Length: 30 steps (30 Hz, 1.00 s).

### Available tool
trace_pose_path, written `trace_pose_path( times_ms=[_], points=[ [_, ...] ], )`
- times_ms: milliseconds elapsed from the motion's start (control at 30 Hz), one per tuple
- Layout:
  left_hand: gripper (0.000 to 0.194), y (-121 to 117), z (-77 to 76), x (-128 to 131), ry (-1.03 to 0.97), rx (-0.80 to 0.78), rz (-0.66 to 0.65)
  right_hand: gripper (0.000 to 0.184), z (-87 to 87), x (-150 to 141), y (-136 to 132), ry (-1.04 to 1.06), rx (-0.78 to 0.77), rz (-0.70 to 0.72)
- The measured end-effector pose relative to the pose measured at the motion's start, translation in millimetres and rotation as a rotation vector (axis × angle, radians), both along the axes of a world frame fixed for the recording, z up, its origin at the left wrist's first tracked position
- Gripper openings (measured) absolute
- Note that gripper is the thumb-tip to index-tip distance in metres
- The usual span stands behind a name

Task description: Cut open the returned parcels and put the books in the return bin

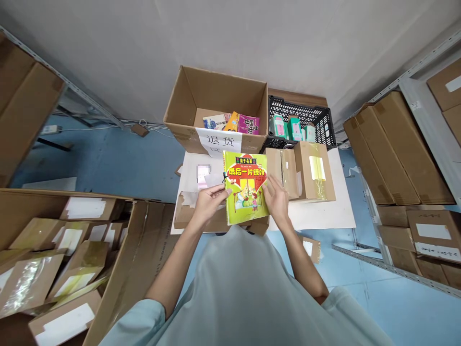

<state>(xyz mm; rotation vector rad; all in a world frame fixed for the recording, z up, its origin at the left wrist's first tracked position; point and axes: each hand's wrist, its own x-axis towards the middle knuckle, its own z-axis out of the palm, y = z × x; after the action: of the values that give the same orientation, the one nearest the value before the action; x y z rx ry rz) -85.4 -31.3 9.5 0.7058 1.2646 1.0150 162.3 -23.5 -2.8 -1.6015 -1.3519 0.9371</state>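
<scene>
A yellow-green picture book [246, 186] with a red banner on its cover is held upright over the white table [324, 214]. My left hand [210, 201] grips its left edge, thumb on the cover. My right hand [276, 197] holds the right edge with fingers pressed along it. Under the book lies an opened brown cardboard mailer [187, 211]. Past the book stands an open cardboard box [216, 103] with a handwritten paper label and a few books inside.
Two sealed brown parcels [304, 170] lie on the table's right part. A black plastic crate [300, 120] with green boxes stands behind them. A big carton of parcels [54, 259] is at my left. Metal shelves [414, 158] with cartons stand right.
</scene>
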Motion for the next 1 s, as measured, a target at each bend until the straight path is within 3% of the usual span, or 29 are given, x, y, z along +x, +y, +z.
trace_pose_path(
  times_ms=[100, 233, 333, 400, 500, 633, 700, 800, 1000],
  points=[
    [0.075, -5.4, -12.5, 20.5, -0.006, 0.023, 0.020, 0.052, -3.1, -19.6, -9.5, -0.084, -0.007, 0.067],
    [0.067, -20.2, -25.6, 45.4, 0.063, 0.091, 0.027, 0.058, -3.3, -46.8, -19.7, -0.033, -0.137, 0.169],
    [0.055, -33.1, -28.6, 58.9, 0.184, 0.198, -0.015, 0.065, -3.5, -56.2, -17.7, -0.081, -0.146, 0.102],
    [0.051, -36.1, -28.3, 60.9, 0.239, 0.272, -0.077, 0.063, -3.7, -54.9, -11.6, -0.001, -0.143, 0.045],
    [0.054, -27.8, -27.5, 45.9, 0.253, 0.300, -0.095, 0.065, 0.6, -42.7, -1.4, 0.279, -0.136, 0.090],
    [0.088, -7.7, -27.8, 3.0, 0.313, 0.187, 0.138, 0.060, 17.0, -17.0, 1.0, 0.469, -0.218, 0.169],
    [0.096, -3.0, -25.9, -15.0, 0.153, 0.108, 0.055, 0.058, 23.4, -5.6, -1.0, 0.519, -0.259, 0.163],
    [0.083, -4.0, -19.3, -26.1, -0.089, 0.022, -0.150, 0.062, 24.6, 4.9, -2.6, 0.549, -0.284, 0.151],
    [0.061, -8.1, -9.9, -18.6, -0.065, 0.042, -0.181, 0.062, 13.3, 8.9, -2.3, 0.548, -0.305, 0.133]
  ],
)
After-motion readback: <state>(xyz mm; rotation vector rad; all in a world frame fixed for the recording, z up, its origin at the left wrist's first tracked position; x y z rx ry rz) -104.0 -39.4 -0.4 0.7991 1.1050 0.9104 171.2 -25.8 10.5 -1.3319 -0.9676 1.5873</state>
